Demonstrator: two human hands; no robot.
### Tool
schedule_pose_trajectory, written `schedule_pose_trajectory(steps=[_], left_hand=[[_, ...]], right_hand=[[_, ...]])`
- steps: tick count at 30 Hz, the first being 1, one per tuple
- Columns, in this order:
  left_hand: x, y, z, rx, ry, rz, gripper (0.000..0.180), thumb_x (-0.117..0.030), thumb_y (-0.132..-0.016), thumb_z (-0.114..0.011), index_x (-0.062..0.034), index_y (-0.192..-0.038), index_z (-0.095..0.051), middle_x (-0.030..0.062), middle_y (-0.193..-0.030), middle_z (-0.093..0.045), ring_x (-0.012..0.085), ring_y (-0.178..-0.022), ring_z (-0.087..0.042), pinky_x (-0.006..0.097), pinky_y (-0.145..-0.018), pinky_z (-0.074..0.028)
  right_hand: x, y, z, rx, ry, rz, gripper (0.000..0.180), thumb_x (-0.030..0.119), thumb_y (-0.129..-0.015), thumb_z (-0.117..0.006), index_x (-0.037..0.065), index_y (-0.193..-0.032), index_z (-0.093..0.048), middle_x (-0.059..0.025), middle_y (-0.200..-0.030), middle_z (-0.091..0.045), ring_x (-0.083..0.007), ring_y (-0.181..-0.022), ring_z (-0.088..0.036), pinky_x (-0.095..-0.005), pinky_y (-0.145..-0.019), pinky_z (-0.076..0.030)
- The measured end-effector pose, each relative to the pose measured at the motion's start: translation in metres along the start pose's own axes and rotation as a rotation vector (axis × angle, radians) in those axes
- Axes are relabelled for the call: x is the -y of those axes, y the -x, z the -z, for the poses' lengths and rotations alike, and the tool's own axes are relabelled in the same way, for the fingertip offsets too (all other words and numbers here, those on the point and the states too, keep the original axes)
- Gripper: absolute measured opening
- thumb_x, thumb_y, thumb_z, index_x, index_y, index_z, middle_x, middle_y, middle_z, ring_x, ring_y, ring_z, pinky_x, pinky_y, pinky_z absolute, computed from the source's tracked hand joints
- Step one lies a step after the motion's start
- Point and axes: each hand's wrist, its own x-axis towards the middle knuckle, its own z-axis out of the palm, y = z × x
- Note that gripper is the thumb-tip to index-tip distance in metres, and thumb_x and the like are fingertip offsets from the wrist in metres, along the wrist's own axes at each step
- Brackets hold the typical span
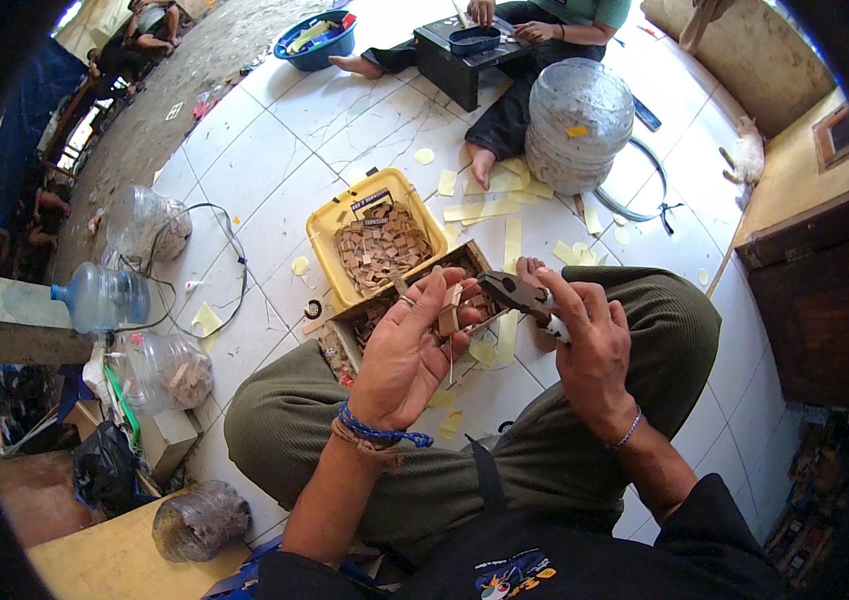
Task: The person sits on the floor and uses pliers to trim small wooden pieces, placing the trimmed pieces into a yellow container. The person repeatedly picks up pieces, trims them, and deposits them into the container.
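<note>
My left hand (399, 360) is raised over my lap, its fingers closed on a small flat brown piece (448, 318) that looks like wood or cardboard. A thin pale strip hangs below that piece. In my right hand (589, 345) is a pair of pliers (509, 290) with dark jaws and pale grips, the jaws pointing left toward the piece. Whether the jaws touch it I cannot tell. Just beyond my hands, a yellow tray (322, 235) holds many small brown pieces. A box (346, 342) with more such pieces stands nearer, partly hidden by my left hand.
Pale yellow paper scraps (484, 210) litter the white tiles. Across from me a person sits at a black box (449, 65), beside a large clear plastic container (579, 130). A blue basin (316, 50) stands at the back. Plastic bottles (109, 297) and a cable lie left; a cat (745, 155) rests right.
</note>
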Motion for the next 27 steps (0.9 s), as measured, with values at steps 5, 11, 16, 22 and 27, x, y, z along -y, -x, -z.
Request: schedule_pose_trajectory(steps=[5,11,16,22,27], left_hand=[[-0.004,0.006,0.001,0.127,-0.033,0.098,0.040,-0.037,-0.112,-0.053,-0.0055,-0.135,-0.061,-0.0002,-0.107,-0.068,0.0053,-0.079,-0.053,0.021,-0.063,-0.043],[-0.005,0.009,0.006,0.183,-0.018,0.031,0.039,-0.034,-0.111,-0.056,-0.0042,-0.134,-0.062,-0.0024,-0.094,-0.064,0.0034,-0.070,-0.051,0.018,-0.057,-0.040],[-0.009,0.017,-0.001,0.161,-0.088,0.003,0.033,-0.031,-0.110,-0.059,-0.0037,-0.128,-0.064,-0.0027,-0.089,-0.065,0.0013,-0.068,-0.050,0.016,-0.056,-0.038],[-0.018,0.025,-0.003,0.098,-0.224,-0.018,0.027,-0.029,-0.110,-0.058,-0.0060,-0.122,-0.064,-0.0025,-0.082,-0.066,-0.0004,-0.060,-0.047,0.014,-0.050,-0.034],[-0.031,0.033,0.001,0.144,-0.358,-0.023,0.027,-0.029,-0.109,-0.061,-0.0054,-0.121,-0.066,-0.0019,-0.085,-0.066,-0.0003,-0.065,-0.049,0.015,-0.056,-0.037]], right_hand=[[0.000,-0.003,0.004,-0.044,-0.017,0.009,0.082,-0.010,-0.073,-0.072,0.025,-0.146,-0.058,-0.0030,-0.111,-0.064,-0.0218,-0.098,-0.064,-0.0369,-0.077,-0.044],[-0.001,-0.002,0.008,-0.040,-0.066,0.040,0.088,-0.011,-0.067,-0.075,0.024,-0.146,-0.058,-0.0030,-0.111,-0.064,-0.0234,-0.097,-0.064,-0.0371,-0.077,-0.045],[-0.004,-0.002,0.013,-0.015,-0.134,0.087,0.084,-0.010,-0.065,-0.075,0.020,-0.142,-0.060,-0.0047,-0.109,-0.064,-0.0271,-0.094,-0.064,-0.0403,-0.075,-0.047],[-0.003,-0.015,0.030,0.320,-0.384,0.139,0.067,-0.005,-0.070,-0.078,0.013,-0.133,-0.062,-0.0103,-0.097,-0.065,-0.0315,-0.086,-0.066,-0.0430,-0.074,-0.053],[-0.001,-0.024,0.052,0.762,-0.669,-0.034,0.035,0.001,-0.091,-0.074,0.004,-0.126,-0.066,-0.0131,-0.102,-0.076,-0.0267,-0.094,-0.075,-0.0380,-0.088,-0.057]])
